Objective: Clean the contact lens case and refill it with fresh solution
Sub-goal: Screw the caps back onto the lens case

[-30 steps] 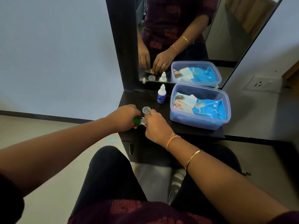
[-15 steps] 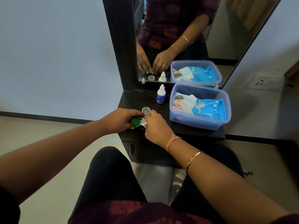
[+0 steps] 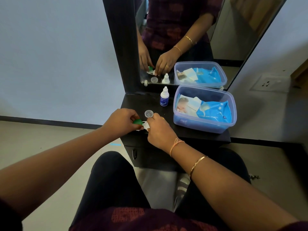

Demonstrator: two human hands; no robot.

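Left of the translucent blue plastic tub (image 3: 183, 122), the left hand (image 3: 122, 121) pinches the round green cap (image 3: 138, 122), now more exposed than a second ago; the right hand (image 3: 160, 131) grips the small white contact lens case (image 3: 146, 125).

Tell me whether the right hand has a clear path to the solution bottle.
Probably yes: the solution bottle stands beyond the right hand with only bare shelf between, though that hand pinches the lens case.
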